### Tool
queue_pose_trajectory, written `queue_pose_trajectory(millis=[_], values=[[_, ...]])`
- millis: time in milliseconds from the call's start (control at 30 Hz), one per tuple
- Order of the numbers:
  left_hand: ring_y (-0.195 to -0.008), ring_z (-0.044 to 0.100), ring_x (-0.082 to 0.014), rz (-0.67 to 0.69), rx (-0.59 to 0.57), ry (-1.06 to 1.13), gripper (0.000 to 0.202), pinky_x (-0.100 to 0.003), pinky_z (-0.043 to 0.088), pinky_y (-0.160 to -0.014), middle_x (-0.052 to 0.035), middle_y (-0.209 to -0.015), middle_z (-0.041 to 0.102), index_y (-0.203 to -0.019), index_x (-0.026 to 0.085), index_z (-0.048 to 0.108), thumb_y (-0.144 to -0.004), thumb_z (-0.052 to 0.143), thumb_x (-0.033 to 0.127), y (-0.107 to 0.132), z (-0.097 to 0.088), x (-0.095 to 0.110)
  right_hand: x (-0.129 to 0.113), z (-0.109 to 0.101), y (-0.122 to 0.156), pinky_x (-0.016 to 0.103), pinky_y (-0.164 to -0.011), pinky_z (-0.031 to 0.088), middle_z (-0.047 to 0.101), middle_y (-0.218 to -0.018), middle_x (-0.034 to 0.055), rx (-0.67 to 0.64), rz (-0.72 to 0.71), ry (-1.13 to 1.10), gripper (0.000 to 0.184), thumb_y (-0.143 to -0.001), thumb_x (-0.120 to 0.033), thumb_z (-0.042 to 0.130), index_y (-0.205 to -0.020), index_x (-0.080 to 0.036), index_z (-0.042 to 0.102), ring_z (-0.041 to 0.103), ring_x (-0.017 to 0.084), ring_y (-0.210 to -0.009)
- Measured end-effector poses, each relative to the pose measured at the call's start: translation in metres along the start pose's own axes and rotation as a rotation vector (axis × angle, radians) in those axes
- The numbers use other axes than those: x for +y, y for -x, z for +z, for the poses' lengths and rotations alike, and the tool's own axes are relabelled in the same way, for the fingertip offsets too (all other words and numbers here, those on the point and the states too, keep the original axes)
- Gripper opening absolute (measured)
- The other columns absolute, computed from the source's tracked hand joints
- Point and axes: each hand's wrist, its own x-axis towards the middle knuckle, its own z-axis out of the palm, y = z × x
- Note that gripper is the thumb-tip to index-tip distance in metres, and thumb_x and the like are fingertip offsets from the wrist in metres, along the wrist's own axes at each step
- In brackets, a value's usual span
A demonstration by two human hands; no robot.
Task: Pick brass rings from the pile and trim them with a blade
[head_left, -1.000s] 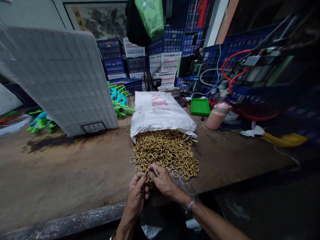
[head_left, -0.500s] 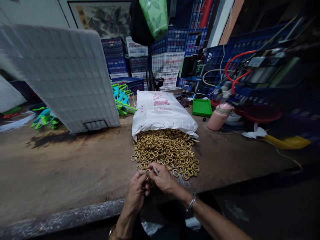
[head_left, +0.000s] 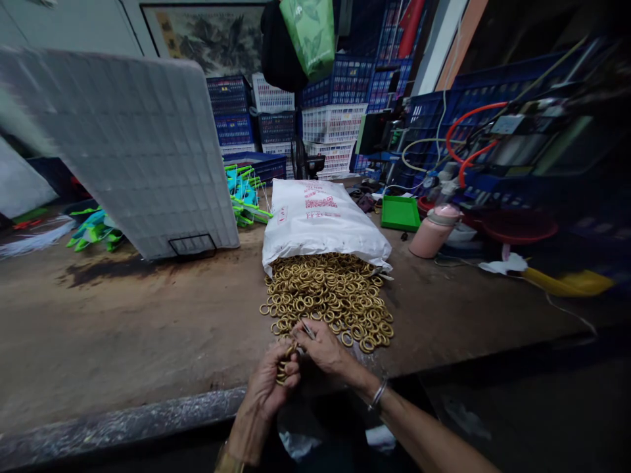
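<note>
Near the table's front edge my left hand (head_left: 275, 378) is closed around several brass-coloured rings (head_left: 282, 373). My right hand (head_left: 323, 346) meets it at the fingertips, pinching a small thin metal tool (head_left: 308, 330) whose exact kind I cannot make out. Just beyond both hands lies a pile of loose brass-coloured rings (head_left: 325, 295). They spill from the mouth of a white woven sack (head_left: 325, 230) with red print, lying on its side. Fingers partly hide the place where the tool and the rings come together.
On the wooden table (head_left: 148, 328), a pale ribbed panel (head_left: 148, 151) stands at left beside green and blue plastic pieces (head_left: 246, 197). To the right are a green tray (head_left: 400, 213), a pink bottle (head_left: 434, 231) and a machine with orange hoses (head_left: 513, 144). Crates (head_left: 332, 125) are stacked behind.
My left hand has turned slightly, so more rings show in its grip. The right hand stays close to it, still with the metal tool. The view has shifted a little.
</note>
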Motion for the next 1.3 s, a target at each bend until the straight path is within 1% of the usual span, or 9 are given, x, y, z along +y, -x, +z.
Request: queue_pose_trajectory(millis=[133,233,300,367,500,700,900,1133,1300], values=[[-0.033,0.033,-0.0007,-0.037,0.007,0.064,0.013,-0.010,0.018,-0.031,0.0033,-0.053,0.047,-0.075,0.014,0.046,-0.068,0.056,0.011,-0.001,0.000,0.000,0.001,-0.001,0.000,0.020,-0.054,0.032,0.046,-0.059,-0.0031,0.055,-0.010,0.068,0.027,-0.084,-0.031,0.038,-0.065,-0.016,0.049,0.041,0.009,-0.057],[-0.034,0.033,-0.0006,-0.044,-0.007,0.160,0.011,-0.009,0.017,-0.031,0.0027,-0.054,0.046,-0.074,0.013,0.045,-0.069,0.054,0.009,-0.002,0.000,0.000,0.002,-0.003,0.005,0.021,-0.057,0.031,0.052,-0.065,-0.0011,0.123,-0.049,0.231,0.018,-0.082,-0.022,0.038,-0.073,-0.016,0.052,0.044,0.010,-0.061],[-0.034,0.033,-0.0003,-0.040,0.001,0.199,0.010,-0.009,0.018,-0.030,0.0027,-0.053,0.046,-0.072,0.013,0.045,-0.070,0.053,0.008,-0.003,0.000,0.001,0.003,-0.004,0.010,0.021,-0.058,0.030,0.056,-0.070,-0.0003,0.078,-0.090,0.404,0.014,-0.075,-0.012,0.041,-0.079,-0.017,0.053,0.046,0.011,-0.064],[-0.033,0.032,-0.0001,-0.043,0.011,0.215,0.009,-0.009,0.018,-0.031,0.0038,-0.052,0.044,-0.072,0.013,0.046,-0.070,0.052,0.007,-0.003,0.000,0.001,0.004,-0.004,0.015,0.022,-0.059,0.029,0.058,-0.074,0.0005,-0.003,-0.116,0.581,0.023,-0.068,-0.005,0.042,-0.083,-0.018,0.053,0.048,0.012,-0.066],[-0.031,0.032,0.0001,-0.034,0.010,0.256,0.013,-0.009,0.017,-0.031,0.0068,-0.050,0.040,-0.074,0.015,0.047,-0.069,0.053,0.005,-0.002,0.001,0.001,0.005,0.000,0.019,0.025,-0.059,0.027,0.059,-0.081,0.0022,-0.050,-0.108,0.788,0.027,-0.067,-0.004,0.040,-0.087,-0.018,0.052,0.050,0.014,-0.068],[-0.031,0.030,0.0005,-0.061,-0.005,0.277,0.016,-0.009,0.015,-0.031,0.0072,-0.050,0.038,-0.067,0.016,0.041,-0.069,0.053,0.004,0.001,0.003,0.002,0.005,0.005,0.018,0.026,-0.060,0.027,0.059,-0.086,0.0029,-0.037,-0.100,0.859,0.025,-0.074,-0.006,0.038,-0.091,-0.019,0.051,0.051,0.015,-0.073],[-0.033,0.033,-0.0003,-0.076,-0.016,0.252,0.017,-0.010,0.016,-0.032,0.0063,-0.051,0.039,-0.068,0.016,0.039,-0.069,0.052,0.006,0.002,0.003,0.000,0.005,0.002,0.019,0.027,-0.059,0.026,0.060,-0.085,0.0032,0.011,-0.089,0.877,0.024,-0.072,-0.005,0.040,-0.089,-0.019,0.052,0.052,0.015,-0.072],[-0.034,0.032,-0.0004,-0.019,-0.087,0.092,0.025,-0.010,0.014,-0.033,0.0068,-0.052,0.041,-0.073,0.018,0.039,-0.064,0.061,0.013,0.000,-0.002,-0.002,-0.004,-0.003,0.017,0.026,-0.057,0.024,0.060,-0.080,0.0030,-0.040,-0.095,0.855,0.024,-0.070,-0.005,0.040,-0.086,-0.018,0.052,0.050,0.014,-0.067],[-0.034,0.030,-0.0002,-0.033,-0.145,-0.025,0.027,-0.011,0.013,-0.033,0.0053,-0.054,0.046,-0.074,0.019,0.040,-0.062,0.064,0.018,0.006,-0.002,-0.001,-0.004,-0.010,0.015,0.025,-0.055,0.023,0.060,-0.073,0.0027,-0.061,-0.052,0.839,0.028,-0.065,-0.004,0.039,-0.085,-0.018,0.053,0.050,0.014,-0.064]])
